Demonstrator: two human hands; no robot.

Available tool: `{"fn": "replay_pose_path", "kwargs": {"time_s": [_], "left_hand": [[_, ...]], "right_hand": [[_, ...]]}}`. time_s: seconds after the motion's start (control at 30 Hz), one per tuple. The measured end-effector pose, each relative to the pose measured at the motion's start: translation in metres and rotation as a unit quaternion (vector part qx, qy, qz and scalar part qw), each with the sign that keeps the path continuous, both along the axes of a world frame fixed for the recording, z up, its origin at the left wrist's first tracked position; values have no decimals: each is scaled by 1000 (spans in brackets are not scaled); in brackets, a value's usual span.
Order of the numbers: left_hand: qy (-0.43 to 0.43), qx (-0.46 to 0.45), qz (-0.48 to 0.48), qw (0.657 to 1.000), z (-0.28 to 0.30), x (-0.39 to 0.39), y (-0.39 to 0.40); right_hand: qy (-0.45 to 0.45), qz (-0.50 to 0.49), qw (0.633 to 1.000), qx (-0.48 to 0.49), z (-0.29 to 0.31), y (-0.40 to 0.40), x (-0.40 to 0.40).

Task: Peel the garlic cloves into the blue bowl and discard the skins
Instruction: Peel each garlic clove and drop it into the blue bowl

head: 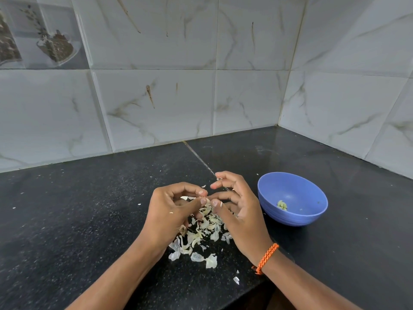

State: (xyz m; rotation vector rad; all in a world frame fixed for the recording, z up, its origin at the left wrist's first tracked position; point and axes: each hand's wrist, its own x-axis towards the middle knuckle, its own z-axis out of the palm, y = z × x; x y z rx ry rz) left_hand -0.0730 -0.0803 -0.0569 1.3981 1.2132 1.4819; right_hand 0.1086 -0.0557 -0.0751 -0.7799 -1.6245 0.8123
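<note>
Pinched between both thumbs, a garlic clove (207, 200) is being peeled by left hand (173, 206) and right hand (234, 204); next, dropping into the blue bowl (312, 218) seems called for.

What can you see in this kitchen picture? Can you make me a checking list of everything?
Surface: black speckled counter, dotted with tiny white flecks.
Job's things: blue bowl to the right of the hands, with a few peeled cloves inside; a garlic clove pinched between both hands' fingertips, mostly hidden.
Clutter: pile of garlic skins on the counter under the hands, with stray bits nearby.
Grippers: left hand and right hand, fingers curled, meeting at the clove; orange band on the right wrist.
Cables: nothing seen.
Surroundings: marbled wall tiles in a corner; a picture tile at upper left.
</note>
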Motion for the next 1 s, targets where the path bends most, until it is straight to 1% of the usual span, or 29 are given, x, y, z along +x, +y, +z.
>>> {"fn": "replay_pose_path", "kwargs": {"time_s": [0.13, 0.47, 0.67, 0.8, 0.93, 1.0], "left_hand": [[-25, -4, -6, 1000, -1, -1, 0], [-19, 10, -4, 1000, -1, -4, 1], [-8, 15, -1, 1000, -2, -4, 2], [3, 31, 15, 999, -2, -3, 2], [-1, 39, 15, 999, -3, -1, 2], [10, 42, 15, 999, -3, 0, 2]], "right_hand": [[23, 5, 1000, -14, 4, -3, -3], [60, -8, 998, -14, 3, 1, -5], [45, -3, 999, 4, 3, -1, -5], [48, -5, 999, -1, 2, -2, -4], [64, -16, 998, -6, 2, 2, -3], [64, -12, 998, -5, 2, 2, -1]]}}
